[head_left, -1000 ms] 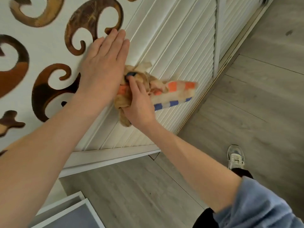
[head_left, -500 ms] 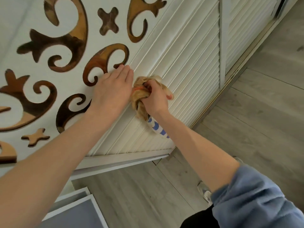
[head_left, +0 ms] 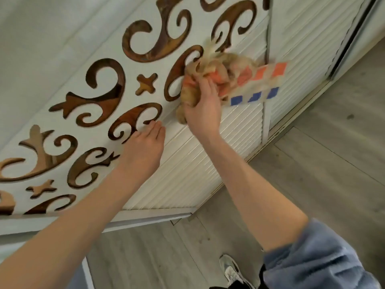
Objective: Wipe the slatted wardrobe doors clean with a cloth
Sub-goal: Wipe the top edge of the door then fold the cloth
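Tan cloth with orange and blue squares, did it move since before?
Yes. The tan cloth slid up the white slatted door, from beside the left hand to the next brown swirl cut-out higher up.

Soft, even daylight fills the scene, bright and flat. The white slatted door (head_left: pixel 198 167) looks slightly washed out, its ridges picked out by thin, faint shading, and the shadows are weak and soft-edged. The cloth (head_left: pixel 220 65) is smeared by motion blur, its coloured squares fuzzy at the borders. Wide-angle distortion bows the door's straight edges and the floor (head_left: pixel 333 163) planks towards the corners; the blue sleeve (head_left: pixel 316 259) close to the camera looks soft.
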